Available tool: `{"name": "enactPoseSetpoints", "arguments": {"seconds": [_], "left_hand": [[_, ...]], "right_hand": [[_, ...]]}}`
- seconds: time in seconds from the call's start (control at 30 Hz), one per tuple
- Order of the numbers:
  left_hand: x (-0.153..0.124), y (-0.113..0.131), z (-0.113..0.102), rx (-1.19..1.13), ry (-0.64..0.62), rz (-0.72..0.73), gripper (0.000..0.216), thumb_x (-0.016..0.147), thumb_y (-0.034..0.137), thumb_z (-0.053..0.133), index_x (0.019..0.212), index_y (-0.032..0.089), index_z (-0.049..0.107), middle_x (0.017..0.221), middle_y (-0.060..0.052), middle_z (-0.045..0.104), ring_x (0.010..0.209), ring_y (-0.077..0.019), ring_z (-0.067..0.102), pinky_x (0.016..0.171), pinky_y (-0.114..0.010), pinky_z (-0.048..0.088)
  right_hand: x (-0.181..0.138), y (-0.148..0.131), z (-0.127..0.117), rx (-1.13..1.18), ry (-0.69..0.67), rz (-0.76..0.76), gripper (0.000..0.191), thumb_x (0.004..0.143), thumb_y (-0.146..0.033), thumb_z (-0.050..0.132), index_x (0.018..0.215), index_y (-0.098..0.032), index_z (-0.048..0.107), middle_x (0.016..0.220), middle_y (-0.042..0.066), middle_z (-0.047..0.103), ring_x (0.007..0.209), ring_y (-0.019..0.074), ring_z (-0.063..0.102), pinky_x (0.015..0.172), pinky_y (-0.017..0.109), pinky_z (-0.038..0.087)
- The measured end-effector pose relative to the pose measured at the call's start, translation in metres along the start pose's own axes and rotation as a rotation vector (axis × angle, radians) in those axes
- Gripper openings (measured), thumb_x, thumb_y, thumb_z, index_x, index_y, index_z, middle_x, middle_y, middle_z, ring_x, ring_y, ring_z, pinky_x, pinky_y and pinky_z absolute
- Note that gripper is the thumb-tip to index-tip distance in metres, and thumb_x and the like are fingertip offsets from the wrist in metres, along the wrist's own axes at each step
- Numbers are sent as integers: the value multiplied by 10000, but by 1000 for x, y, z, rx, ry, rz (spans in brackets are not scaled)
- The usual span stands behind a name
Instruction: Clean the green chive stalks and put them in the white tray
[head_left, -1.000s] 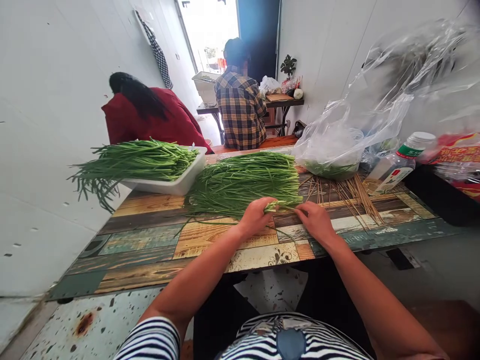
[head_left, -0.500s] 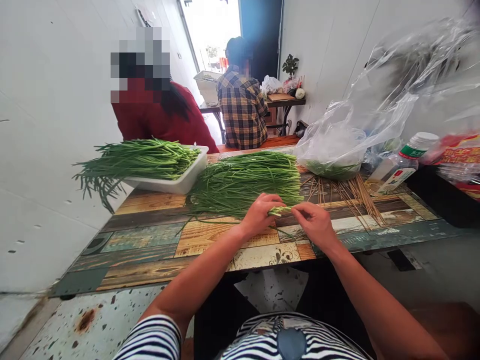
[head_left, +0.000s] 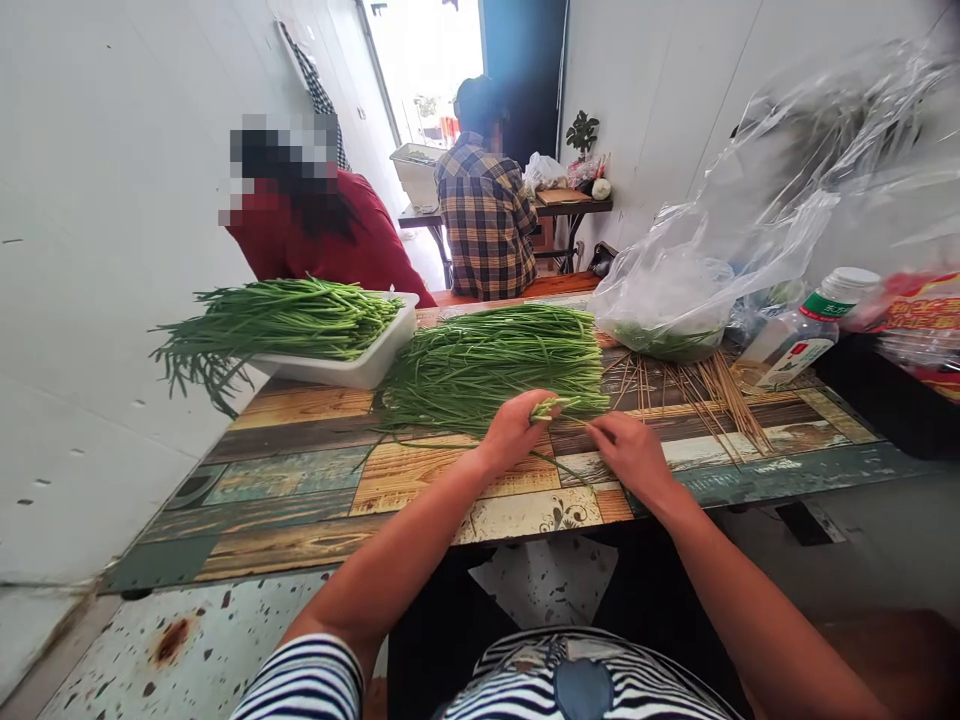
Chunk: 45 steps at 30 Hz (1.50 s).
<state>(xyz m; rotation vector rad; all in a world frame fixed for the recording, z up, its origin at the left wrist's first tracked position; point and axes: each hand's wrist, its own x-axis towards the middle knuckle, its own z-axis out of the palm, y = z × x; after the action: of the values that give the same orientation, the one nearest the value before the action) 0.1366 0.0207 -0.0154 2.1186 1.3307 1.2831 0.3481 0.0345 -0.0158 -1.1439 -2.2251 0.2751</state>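
1. Table (head_left: 285, 500), spanning the middle of the frame; plank-patterned top; it bears the greens, the tub, the bag and the sticks.
2. Clear plastic bag (head_left: 675, 290), right of centre and reaching toward the upper right; greens show through its base; its loose film could snag on nearby stick ends if dragged.
3. White tub (head_left: 375, 368), left of centre, with tub greens (head_left: 307, 318) heaped above its rim; the leafy ends droop past its left side; a knock could, in all likelihood, slide some off.
4. Green stalks (head_left: 495, 355), flat in the centre of the frame, pale cut ends to the right; a sweeping forearm might disorder the row.
5. Wooden sticks (head_left: 727, 405), spread at centre right, below the bag; lying loose and at mixed angles, they could roll or scatter if brushed.
6. Left hand (head_left: 514, 428), at the near edge of the stalks; fingers curled around a small bundle (head_left: 551, 406), pale ends pointing right; too slack a grip would probably let it fan apart.
7. Right hand (head_left: 634, 450), just right of it; fingertips pinched narrow on what appears to be a thin stick (head_left: 576, 421); its far end is hard to make out; a slip or crooked push could split a stalk or prick the left fingers.
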Motion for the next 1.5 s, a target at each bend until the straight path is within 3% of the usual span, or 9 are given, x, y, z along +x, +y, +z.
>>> {"name": "enactPoseSetpoints", "arguments": {"seconds": [0.27,0.4,0.57,0.67,0.77,0.97,1.23,1.33,1.5], "left_hand": [[1,2,-2,45,-156,145,222,864,191,518,1016,177,680,904,-59,643,852,-164,582,781,-281,469],[0,2,-3,88,-144,165,235,838,169,525,1001,180,694,903,-56,605,852,-158,569,772,-267,456],[4,1,-5,52,-5,123,197,884,252,524,883,166,701,825,-43,591,781,-138,552,726,-251,450],[6,2,-5,20,40,92,236,900,311,530,830,161,699,784,-36,578,754,-131,542,701,-245,440],[6,2,-4,-3,37,83,264,892,355,549,810,154,700,837,-50,601,783,-134,560,724,-250,446],[5,0,-2,-40,-10,70,313,881,413,563,759,153,689,798,-47,674,739,-127,600,702,-238,456],[7,0,-3,-12,47,96,358,887,447,543,726,158,682,765,-48,690,701,-124,599,665,-240,450],[8,0,-5,14,105,95,350,881,451,550,740,159,680,771,-47,697,720,-136,596,695,-257,458],[8,0,-6,67,63,112,276,906,371,529,803,167,683,802,-42,698,809,-156,600,789,-290,457]], "right_hand": [[6,-34,-21,311,52,10,218,875,-328,538,817,-209,711,780,47,699,715,178,625,658,297,468],[7,-29,-15,501,76,126,192,801,-377,628,765,-212,721,770,37,703,706,172,620,649,291,480],[11,-17,-15,622,233,400,349,765,-507,619,670,-177,686,559,17,607,452,117,471,432,257,359],[16,-18,-12,474,128,305,335,760,-475,605,615,-182,678,551,33,620,507,154,538,482,276,399],[18,-23,-3,357,51,178,216,744,-368,599,746,-187,717,751,65,710,678,201,632,624,314,480],[16,-33,3,434,112,187,242,784,-360,600,890,-168,701,791,63,699,638,164,608,591,289,491],[15,-16,-7,445,196,237,321,829,-460,565,782,-174,701,680,36,670,618,167,600,575,277,462],[18,-11,-4,291,78,167,294,828,-425,569,753,-179,711,705,49,689,674,199,633,613,293,467],[19,-5,17,58,-89,-9,145,823,-221,578,852,-180,714,840,75,702,759,198,628,687,302,464]]}}
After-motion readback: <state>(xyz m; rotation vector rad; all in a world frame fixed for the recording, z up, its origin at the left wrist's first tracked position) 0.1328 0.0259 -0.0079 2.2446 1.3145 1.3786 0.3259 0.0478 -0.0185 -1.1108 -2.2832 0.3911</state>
